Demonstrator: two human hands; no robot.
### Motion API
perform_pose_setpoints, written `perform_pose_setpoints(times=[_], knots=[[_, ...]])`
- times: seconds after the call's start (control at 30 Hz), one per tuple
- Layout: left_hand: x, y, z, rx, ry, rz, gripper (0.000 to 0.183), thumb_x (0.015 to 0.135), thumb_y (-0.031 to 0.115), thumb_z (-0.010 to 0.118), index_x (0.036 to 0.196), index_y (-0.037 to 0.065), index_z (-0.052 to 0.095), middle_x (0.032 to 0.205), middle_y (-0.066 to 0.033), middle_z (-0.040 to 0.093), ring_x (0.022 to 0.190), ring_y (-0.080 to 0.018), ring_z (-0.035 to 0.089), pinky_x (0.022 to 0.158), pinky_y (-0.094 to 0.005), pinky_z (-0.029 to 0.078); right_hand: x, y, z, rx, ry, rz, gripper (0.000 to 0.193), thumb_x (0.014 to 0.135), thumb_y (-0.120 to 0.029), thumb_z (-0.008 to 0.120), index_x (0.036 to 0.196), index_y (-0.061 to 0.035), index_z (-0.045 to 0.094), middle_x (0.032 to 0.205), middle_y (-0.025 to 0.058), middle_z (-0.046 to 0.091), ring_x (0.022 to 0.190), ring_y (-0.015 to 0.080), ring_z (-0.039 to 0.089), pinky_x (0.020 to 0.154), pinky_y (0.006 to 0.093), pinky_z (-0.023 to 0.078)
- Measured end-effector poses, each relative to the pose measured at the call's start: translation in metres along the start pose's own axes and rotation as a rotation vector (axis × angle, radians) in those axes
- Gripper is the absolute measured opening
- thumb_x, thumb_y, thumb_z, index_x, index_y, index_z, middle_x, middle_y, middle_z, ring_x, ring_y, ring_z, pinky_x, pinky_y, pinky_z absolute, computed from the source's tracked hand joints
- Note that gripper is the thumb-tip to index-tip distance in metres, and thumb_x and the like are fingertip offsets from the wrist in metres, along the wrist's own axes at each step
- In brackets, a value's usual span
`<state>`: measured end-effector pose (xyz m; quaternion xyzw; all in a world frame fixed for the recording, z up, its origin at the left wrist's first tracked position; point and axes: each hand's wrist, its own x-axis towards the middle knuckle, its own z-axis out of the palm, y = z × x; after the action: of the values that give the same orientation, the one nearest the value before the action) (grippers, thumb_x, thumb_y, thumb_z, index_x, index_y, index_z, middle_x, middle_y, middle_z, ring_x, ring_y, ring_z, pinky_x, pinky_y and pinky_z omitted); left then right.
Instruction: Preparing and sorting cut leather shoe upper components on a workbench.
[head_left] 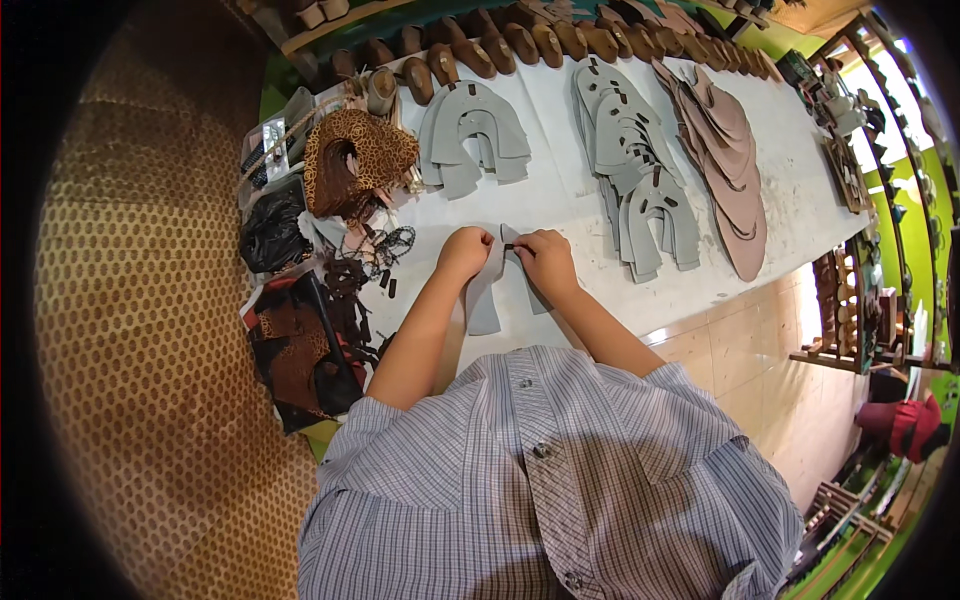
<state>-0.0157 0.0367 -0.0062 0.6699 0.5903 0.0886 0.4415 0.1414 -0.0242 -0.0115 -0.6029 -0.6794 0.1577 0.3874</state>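
Observation:
A grey U-shaped shoe-upper piece (484,305) lies at the near side of the white table, its two legs pointing toward me. My left hand (465,252) is closed, fingertips pinched at the piece's left edge near the top of the curve. My right hand (547,265) pinches a small dark tab (509,247) against the top of the same piece. The right fingers and wrist partly cover the right leg of the piece. Several loose dark tabs (391,288) lie left of my left forearm.
Grey upper pieces with dark tabs lie overlapped in a small group (455,165) and a longer row (610,150). Beige-pink pieces (735,190) are stacked to their right. Brown shoe lasts (545,45) line the far edge. Leopard-print material (345,130) and scraps crowd the left edge.

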Motion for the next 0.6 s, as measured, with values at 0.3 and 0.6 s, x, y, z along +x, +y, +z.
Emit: perform_pose_setpoints(times=[0.3,0.6], knots=[[0.009,-0.001,-0.001,0.092,0.015,0.026,0.016,0.072,0.016,0.058,0.079,0.004,0.066,0.075,-0.0167,0.063,0.07,-0.0299,0.062,0.065,-0.0375,0.048,-0.007,0.001,0.0,-0.026,0.009,-0.029,0.011,0.069,-0.015,0.068,0.079,-0.009,0.068,0.071,0.007,0.058,0.072,0.0268,0.055,0.066,0.0389,0.044],[0.001,0.01,-0.006,0.243,0.062,0.004,0.016,0.073,0.02,0.06,0.079,0.006,0.065,0.078,-0.014,0.064,0.074,-0.0306,0.061,0.067,-0.037,0.048,-0.014,-0.005,-0.002,-0.22,-0.038,-0.147,0.016,0.076,-0.022,0.063,0.09,-0.016,0.067,0.083,-0.0005,0.054,0.081,0.0181,0.051,0.074,0.0357,0.037]])
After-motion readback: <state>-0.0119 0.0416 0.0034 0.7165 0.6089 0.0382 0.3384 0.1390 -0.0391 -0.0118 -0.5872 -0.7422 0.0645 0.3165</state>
